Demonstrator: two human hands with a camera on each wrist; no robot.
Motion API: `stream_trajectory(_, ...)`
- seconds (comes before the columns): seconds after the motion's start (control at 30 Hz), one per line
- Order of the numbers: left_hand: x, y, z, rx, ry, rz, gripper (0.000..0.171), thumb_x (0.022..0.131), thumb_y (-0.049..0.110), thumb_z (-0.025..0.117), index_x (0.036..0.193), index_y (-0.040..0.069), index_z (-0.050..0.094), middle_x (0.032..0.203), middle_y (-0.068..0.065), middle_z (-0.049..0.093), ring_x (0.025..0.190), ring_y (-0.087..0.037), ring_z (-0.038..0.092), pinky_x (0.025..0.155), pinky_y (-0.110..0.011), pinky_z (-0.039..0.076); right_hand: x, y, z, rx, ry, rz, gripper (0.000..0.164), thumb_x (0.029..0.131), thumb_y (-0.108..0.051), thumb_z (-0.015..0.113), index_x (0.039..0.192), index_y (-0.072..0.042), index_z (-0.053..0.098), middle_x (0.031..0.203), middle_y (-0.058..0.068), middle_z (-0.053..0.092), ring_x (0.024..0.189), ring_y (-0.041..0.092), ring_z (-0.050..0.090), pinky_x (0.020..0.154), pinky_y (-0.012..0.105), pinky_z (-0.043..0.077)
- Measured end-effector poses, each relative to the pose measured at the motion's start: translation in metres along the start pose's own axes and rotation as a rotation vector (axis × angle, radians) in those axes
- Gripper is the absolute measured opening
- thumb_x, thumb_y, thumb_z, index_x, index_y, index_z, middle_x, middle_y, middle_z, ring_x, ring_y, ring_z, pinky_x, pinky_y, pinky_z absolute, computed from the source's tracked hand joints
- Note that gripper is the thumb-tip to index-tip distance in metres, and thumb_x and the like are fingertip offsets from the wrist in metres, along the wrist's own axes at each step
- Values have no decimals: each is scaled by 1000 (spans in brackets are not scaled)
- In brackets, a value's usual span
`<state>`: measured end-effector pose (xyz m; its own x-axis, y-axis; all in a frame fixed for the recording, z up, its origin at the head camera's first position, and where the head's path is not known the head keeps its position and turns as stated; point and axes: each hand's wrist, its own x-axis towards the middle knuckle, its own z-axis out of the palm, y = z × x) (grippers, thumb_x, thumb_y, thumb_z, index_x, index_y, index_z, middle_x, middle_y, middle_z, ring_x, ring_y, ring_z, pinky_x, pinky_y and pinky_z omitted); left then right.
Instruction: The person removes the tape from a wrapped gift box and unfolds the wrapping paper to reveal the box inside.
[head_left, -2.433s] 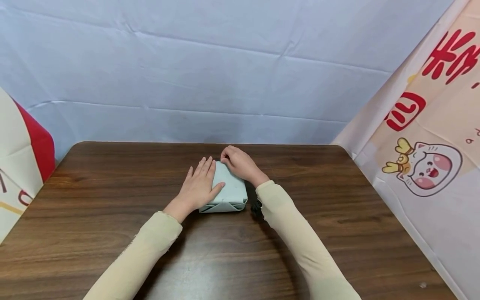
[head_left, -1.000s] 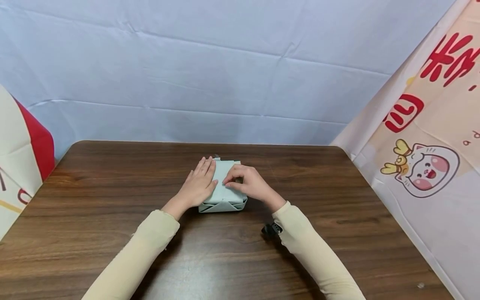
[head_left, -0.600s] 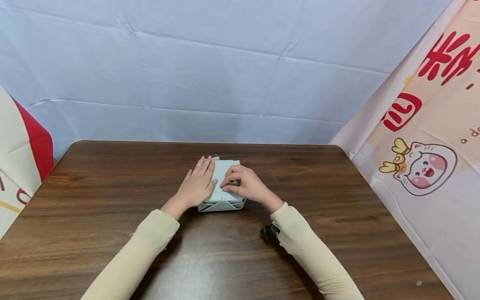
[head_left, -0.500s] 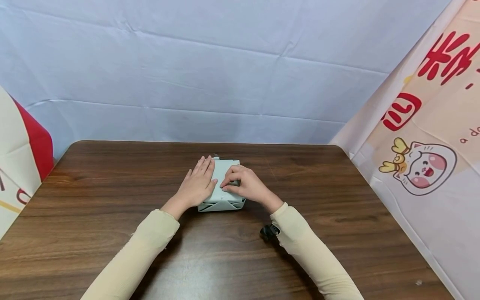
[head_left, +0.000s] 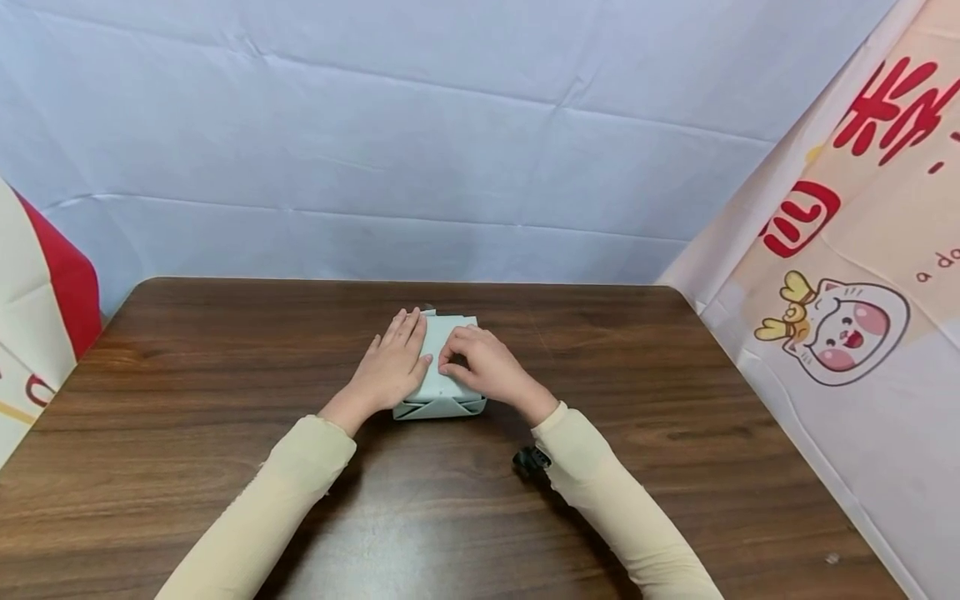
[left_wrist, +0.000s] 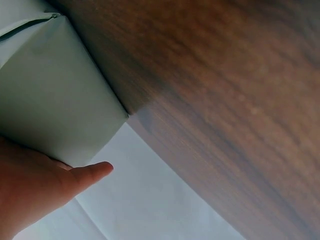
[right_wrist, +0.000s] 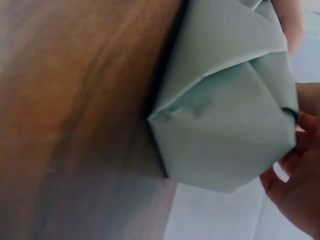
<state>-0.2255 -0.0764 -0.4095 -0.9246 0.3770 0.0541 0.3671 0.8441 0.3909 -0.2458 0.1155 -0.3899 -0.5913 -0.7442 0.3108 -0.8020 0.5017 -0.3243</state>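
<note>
A box-shaped package wrapped in pale green paper (head_left: 442, 387) lies on the table, with triangular folds at its near end. My left hand (head_left: 390, 358) rests over its left side and top, fingers stretched toward the far end. In the left wrist view, the left thumb (left_wrist: 92, 175) sticks out past the package's edge. My right hand (head_left: 483, 362) is over the right half of the top, fingers curled and the thumb tip meeting the index finger at the paper. Whether anything is pinched there I cannot tell. The right wrist view shows the folded end of the wrapping (right_wrist: 220, 130).
The package sits toward the far edge of a dark wood-grain table (head_left: 187, 375). A small clear scrap (head_left: 832, 558) lies near the front right. A pale cloth backdrop (head_left: 337, 150) hangs behind, and a printed banner (head_left: 847, 333) is at the right.
My right hand has come from the package's far end back toward the middle of its top, its thumb and index finger drawing together there. The left hand has stayed on the left side.
</note>
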Motion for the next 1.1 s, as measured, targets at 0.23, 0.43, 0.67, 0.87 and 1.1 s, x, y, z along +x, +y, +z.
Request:
stream_trajectory(0.23, 2, -1, 1, 7, 18, 1, 61, 103, 32, 31, 151, 2, 11, 158, -13, 5, 144, -28, -2, 109, -58, 16, 4, -9, -2, -278, -85, -38, 12, 95, -19, 57, 85, -13, 58, 83, -1, 51, 75, 16, 44, 67, 31, 34)
stream_trajectory(0.43, 2, -1, 2, 12, 17, 2, 61, 103, 33, 30, 151, 3, 11, 158, -13, 5, 144, -28, -1, 109, -58, 16, 0, -6, -4, -173, -107, -52, 13, 98, -19, 52, 86, -13, 52, 82, -3, 46, 76, 15, 40, 70, 31, 32)
stream_trajectory(0.67, 1, -2, 2, 5, 6, -3, 61, 103, 34, 29, 152, 4, 9, 158, -11, 2, 144, -27, -3, 109, -57, 15, -3, 0, -5, 52, -55, -22, 4, 93, -14, 61, 92, -11, 58, 85, -2, 51, 78, 13, 45, 79, 33, 38)
stream_trajectory(0.87, 0, -1, 2, 4, 2, -6, 61, 103, 34, 29, 152, 4, 9, 158, -11, 3, 144, -26, -5, 109, -57, 15, -3, -1, -1, -6, -37, -6, 4, 90, -15, 66, 91, -13, 64, 83, -4, 54, 78, 12, 47, 75, 31, 39)
stream_trajectory(1.1, -1, 0, 1, 0, 1, -5, 61, 103, 33, 29, 152, 3, 8, 158, -11, 1, 144, -26, -5, 110, -58, 14, 1, -7, 1, -187, -66, -20, 10, 94, -18, 60, 85, -13, 60, 80, -3, 52, 74, 13, 45, 71, 32, 37)
